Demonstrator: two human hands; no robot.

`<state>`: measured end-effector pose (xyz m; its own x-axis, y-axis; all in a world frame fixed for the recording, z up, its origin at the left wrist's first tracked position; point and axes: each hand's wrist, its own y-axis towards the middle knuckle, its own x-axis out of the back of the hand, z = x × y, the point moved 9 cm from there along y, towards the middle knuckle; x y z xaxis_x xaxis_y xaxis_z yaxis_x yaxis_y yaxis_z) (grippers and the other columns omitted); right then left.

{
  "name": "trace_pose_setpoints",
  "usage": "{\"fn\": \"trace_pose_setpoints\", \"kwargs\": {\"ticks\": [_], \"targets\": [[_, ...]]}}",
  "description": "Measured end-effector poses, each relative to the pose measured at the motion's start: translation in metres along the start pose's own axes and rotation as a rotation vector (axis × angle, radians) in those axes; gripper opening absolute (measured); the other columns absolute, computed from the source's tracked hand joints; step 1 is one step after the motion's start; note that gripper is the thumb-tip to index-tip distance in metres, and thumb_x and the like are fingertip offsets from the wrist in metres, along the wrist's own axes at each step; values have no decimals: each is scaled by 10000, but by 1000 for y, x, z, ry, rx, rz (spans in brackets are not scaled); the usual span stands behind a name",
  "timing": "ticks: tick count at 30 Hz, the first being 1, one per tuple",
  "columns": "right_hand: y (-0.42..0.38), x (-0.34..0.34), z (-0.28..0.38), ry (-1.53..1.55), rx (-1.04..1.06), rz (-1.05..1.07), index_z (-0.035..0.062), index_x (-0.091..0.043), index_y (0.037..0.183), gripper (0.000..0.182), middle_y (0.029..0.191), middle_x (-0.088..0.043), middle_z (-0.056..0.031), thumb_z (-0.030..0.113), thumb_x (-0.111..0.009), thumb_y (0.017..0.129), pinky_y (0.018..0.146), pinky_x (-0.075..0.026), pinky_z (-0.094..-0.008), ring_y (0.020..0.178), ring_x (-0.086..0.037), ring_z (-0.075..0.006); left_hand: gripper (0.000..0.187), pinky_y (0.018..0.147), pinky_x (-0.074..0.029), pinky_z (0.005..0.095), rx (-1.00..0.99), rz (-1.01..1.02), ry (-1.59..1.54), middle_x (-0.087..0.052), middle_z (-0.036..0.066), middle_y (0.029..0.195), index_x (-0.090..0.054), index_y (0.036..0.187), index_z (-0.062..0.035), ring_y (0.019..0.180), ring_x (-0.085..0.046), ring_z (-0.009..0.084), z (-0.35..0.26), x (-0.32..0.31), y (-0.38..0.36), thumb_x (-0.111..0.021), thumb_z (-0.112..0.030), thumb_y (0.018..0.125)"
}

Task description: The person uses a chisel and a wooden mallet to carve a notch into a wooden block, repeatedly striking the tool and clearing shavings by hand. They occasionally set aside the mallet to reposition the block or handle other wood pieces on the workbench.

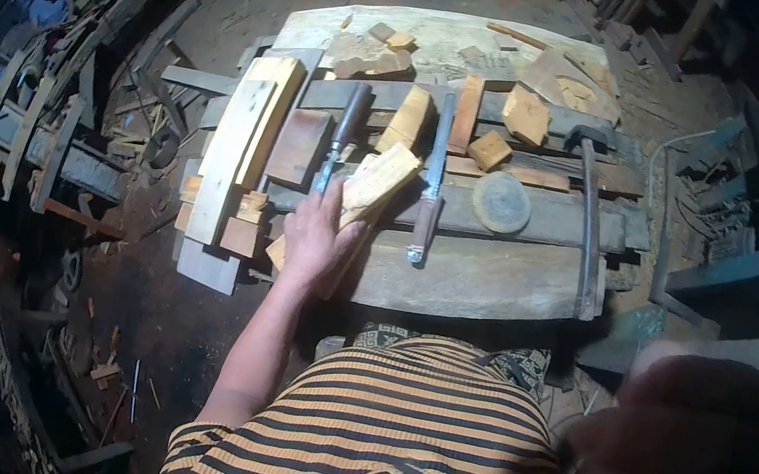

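My left hand (314, 234) is closed round a pale, rough-cut wooden block (382, 180) that lies slanted on the workbench (483, 286). Just beyond its fingertips is a chisel (350, 120) with a dark handle, its blade pointing toward me. To the right of the block lies a long metal file (440, 141) with a worn wooden handle. My right hand (667, 450) is raised close to the camera at the lower right, large, dark and blurred. Its fingers cannot be made out clearly, nor whether it holds anything.
A hammer (589, 223) lies along the bench's right side, near a round disc (501, 203). Long planks (241, 147) lie at the left, and several wood offcuts (526, 115) at the back. Timber racks (22, 133) and scrap surround the bench.
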<state>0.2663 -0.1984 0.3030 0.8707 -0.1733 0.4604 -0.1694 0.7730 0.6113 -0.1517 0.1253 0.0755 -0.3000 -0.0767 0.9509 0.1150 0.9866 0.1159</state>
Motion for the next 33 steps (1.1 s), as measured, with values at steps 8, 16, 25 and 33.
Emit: {"fn": "trace_pose_setpoints", "kwargs": {"ticks": [8,16,25,33], "targets": [[208,-169,-34,39,100,121,33,-638,1016,344,722,-615,-87,60,-681,676,559,-475,-294,598,-600,-207,708,780,-412,476,18,10,17,-540,137,1038,-353,1368,-152,974,-539,331,5,-5,0,-667,-379,775],[131,-358,-261,-405,-423,496,45,-336,1357,731,1062,-572,-212,369,-647,781,807,-487,-431,969,-590,-356,701,750,-422,479,-2,21,-43,-563,164,990,-361,1366,-144,924,-565,348,2,0,1,-668,-370,777],[121,-382,-279,-292,-751,520,13,-253,1389,743,1025,-609,-252,227,-613,775,841,-476,-466,931,-611,-398,701,743,-419,462,-7,-36,55,-553,150,985,-365,1359,-158,901,-565,342,3,-2,-1,-676,-390,775],[118,-276,-281,291,-435,-198,-2,-334,1359,592,1221,-528,-184,57,-504,795,1022,-345,-335,1186,-489,-265,709,781,-411,459,10,16,16,-553,162,995,-370,1370,-126,942,-555,338,1,0,0,-667,-383,780]]}}
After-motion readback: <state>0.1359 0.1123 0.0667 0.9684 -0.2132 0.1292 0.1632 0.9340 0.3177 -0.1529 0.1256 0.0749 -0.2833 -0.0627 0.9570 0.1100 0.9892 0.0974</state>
